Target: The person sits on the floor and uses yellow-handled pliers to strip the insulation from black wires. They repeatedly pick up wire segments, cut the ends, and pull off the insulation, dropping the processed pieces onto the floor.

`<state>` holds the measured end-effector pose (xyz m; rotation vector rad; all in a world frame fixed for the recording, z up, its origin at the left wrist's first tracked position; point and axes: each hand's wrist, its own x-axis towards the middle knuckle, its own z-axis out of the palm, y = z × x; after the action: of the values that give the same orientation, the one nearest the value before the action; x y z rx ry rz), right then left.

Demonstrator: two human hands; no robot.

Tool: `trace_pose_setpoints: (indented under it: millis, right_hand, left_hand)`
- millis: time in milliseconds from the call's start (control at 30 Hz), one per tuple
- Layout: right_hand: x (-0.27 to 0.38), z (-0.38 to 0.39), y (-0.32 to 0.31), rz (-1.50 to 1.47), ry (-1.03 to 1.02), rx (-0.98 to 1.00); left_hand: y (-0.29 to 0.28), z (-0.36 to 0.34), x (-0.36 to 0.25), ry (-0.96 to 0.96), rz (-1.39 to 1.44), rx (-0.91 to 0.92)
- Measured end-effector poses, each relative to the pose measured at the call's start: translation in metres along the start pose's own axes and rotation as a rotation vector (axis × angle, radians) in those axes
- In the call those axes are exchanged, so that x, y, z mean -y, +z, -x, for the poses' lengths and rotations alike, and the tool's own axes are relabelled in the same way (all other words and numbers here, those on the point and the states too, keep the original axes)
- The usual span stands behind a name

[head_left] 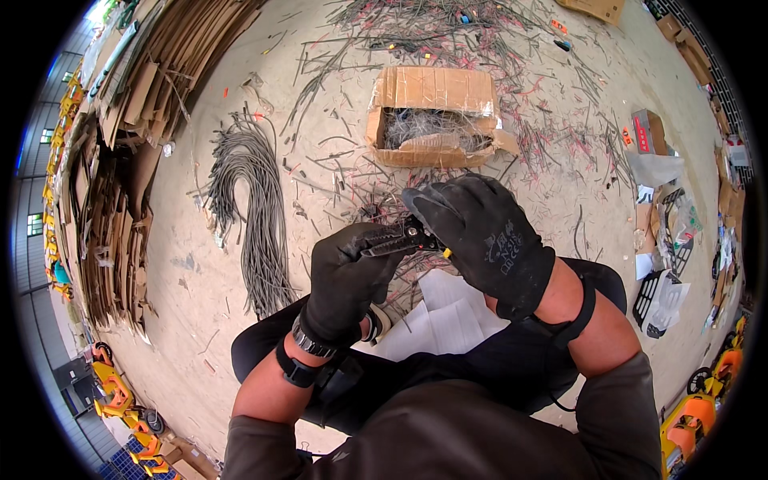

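This is a workshop or warehouse floor where scrap cable is sorted. The bare concrete floor [200, 280] is covered with cut wire pieces [448, 32]. A bundle of grey cables [256, 208] lies near an open cardboard box [432, 88] full of wires. Flattened cardboard sheets [120, 160] are stacked at the left, and yellow carts [688, 424] stand at the edges.

I see a black metal wire-stripping plier tool [398, 238] lying roughly level between my two gloved hands, a small yellow tip showing at its right end.
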<state>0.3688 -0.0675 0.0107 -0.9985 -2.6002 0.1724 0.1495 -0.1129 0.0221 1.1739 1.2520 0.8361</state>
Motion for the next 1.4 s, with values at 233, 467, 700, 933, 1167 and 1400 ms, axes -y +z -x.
trace_pose_setpoints:
  millis: [233,467,700,933,1167,1400]
  right_hand:
    - [0.002,0.0,-0.004,-0.004,0.028,0.04]
    - [0.001,0.001,-0.004,-0.063,0.045,0.061]
    - [-0.003,0.004,0.002,-0.319,0.093,0.075]
    - [-0.001,0.003,-0.003,-0.645,0.096,0.069]
    - [-0.004,0.004,-0.008,-0.91,0.094,0.159]
    - [-0.006,0.009,0.0,-0.746,0.122,0.051]
  left_hand:
    - [0.001,-0.003,-0.001,0.229,-0.205,0.015]
    - [0.004,0.0,-0.006,0.103,-0.135,0.009]
    - [0.008,-0.001,-0.006,0.221,-0.218,-0.057]
    - [0.0,0.004,-0.014,0.275,-0.251,0.032]
    - [-0.003,0.011,-0.011,0.062,-0.041,0.092]
    - [0.005,0.009,-0.006,0.079,-0.07,0.045]
